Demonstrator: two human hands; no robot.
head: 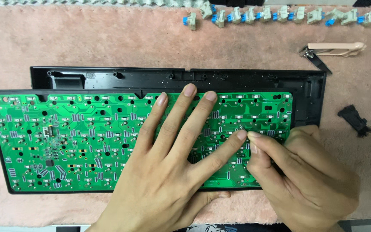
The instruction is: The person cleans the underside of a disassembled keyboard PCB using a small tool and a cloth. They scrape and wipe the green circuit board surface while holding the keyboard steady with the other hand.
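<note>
Green circuit board (65, 137): left hand (172, 159) flat, open on it; right hand (305, 172) pinching something tiny at its right end, could slip w/ pressure.

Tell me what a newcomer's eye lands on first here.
The bright green circuit board fills the middle, lying in a black keyboard case on a pink cloth. The left hand lies flat across the board, and the right hand pinches at a spot on the board's right part. A row of pale switches with blue stems runs along the cloth's top right.
</note>
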